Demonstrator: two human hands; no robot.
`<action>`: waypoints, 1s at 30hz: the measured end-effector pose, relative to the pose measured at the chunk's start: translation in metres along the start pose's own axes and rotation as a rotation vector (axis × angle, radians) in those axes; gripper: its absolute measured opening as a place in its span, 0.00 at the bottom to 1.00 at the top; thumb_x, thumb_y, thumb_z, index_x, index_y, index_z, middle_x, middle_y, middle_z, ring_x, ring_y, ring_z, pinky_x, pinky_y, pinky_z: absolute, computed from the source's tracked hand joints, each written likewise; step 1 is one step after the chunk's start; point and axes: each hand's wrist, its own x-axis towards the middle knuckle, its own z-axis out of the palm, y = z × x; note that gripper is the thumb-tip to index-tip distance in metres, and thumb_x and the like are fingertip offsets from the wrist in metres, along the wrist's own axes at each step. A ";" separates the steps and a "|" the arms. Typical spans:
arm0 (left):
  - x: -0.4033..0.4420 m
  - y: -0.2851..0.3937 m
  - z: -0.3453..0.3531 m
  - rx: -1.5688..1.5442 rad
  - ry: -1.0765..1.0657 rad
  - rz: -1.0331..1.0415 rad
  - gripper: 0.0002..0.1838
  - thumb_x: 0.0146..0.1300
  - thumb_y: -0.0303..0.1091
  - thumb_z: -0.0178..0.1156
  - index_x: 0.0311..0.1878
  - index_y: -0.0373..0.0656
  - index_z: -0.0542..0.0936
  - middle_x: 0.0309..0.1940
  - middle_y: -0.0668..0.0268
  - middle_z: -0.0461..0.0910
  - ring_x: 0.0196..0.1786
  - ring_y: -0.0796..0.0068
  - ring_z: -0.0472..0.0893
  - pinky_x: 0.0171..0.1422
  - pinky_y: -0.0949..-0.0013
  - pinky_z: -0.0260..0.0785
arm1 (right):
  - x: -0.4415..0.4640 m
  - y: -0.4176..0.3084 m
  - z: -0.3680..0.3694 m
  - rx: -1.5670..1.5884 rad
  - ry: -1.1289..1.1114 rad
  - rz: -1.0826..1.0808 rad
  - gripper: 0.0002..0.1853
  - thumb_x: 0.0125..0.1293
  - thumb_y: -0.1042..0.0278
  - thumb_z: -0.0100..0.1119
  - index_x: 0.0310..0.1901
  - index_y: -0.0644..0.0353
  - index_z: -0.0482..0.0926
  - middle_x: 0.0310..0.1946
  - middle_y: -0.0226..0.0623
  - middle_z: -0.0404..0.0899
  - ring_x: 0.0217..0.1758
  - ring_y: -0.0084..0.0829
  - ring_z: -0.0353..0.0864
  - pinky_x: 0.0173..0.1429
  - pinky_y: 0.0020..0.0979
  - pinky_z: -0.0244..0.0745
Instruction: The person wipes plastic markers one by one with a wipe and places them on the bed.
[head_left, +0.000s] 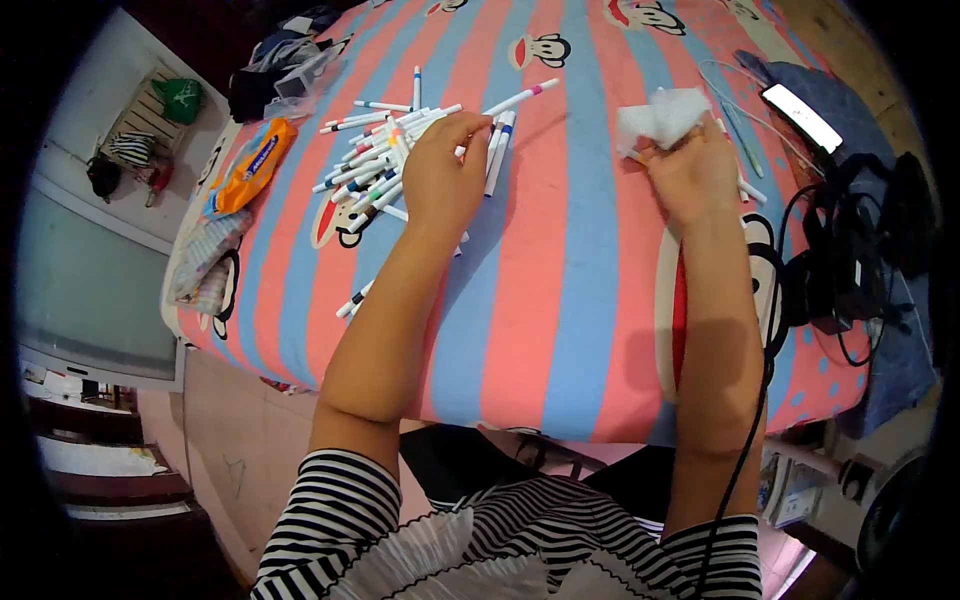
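My left hand [447, 165] is closed, its fingertips pinching a white marker with a pink cap [525, 96] that points up and to the right. The marker is raised off the bed and casts a shadow on it. Beneath and beside this hand lies a heap of white markers [375, 165] with caps of various colours; its right part is partly hidden by the hand. My right hand [692, 172] grips a crumpled white tissue [664, 118], which sticks out above the fingers. Close to the right wrist lie a few more markers [752, 192], partly covered by the hand.
A striped bedsheet [585, 300] covers the bed. On the left are an orange packet [255, 168] and a patterned cloth bundle [208, 265]. A lit phone [802, 117], a light-blue pen [742, 140], a white cable and a black device with cords [850, 270] lie on the right.
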 end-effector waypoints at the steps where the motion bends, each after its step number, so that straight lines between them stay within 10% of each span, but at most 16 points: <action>1: -0.001 0.005 0.000 -0.098 -0.022 -0.071 0.09 0.58 0.30 0.56 0.41 0.41 0.81 0.37 0.65 0.81 0.37 0.74 0.79 0.41 0.74 0.71 | -0.007 0.008 0.009 0.056 0.028 0.080 0.16 0.68 0.58 0.39 0.48 0.61 0.69 0.46 0.36 0.70 0.48 0.30 0.69 0.56 0.39 0.64; 6: -0.005 0.017 -0.001 -0.519 -0.164 -0.350 0.13 0.61 0.31 0.56 0.47 0.36 0.77 0.37 0.63 0.81 0.38 0.79 0.79 0.44 0.78 0.71 | -0.030 0.027 0.032 -0.014 -0.034 0.202 0.19 0.69 0.58 0.38 0.52 0.64 0.67 0.48 0.40 0.70 0.51 0.34 0.69 0.58 0.41 0.64; 18: -0.012 0.037 0.003 -0.688 -0.025 -0.331 0.12 0.60 0.29 0.57 0.46 0.36 0.75 0.36 0.60 0.81 0.37 0.80 0.78 0.41 0.77 0.72 | -0.035 0.032 0.036 0.074 -0.143 0.222 0.20 0.69 0.63 0.36 0.57 0.68 0.60 0.54 0.43 0.64 0.58 0.37 0.65 0.63 0.44 0.60; 30: -0.025 0.036 0.013 -0.744 -0.440 -0.318 0.09 0.58 0.27 0.57 0.41 0.36 0.71 0.32 0.63 0.81 0.29 0.83 0.77 0.31 0.80 0.68 | -0.028 0.038 0.028 0.169 -0.260 0.264 0.16 0.67 0.64 0.42 0.52 0.65 0.64 0.50 0.38 0.67 0.55 0.32 0.67 0.62 0.35 0.62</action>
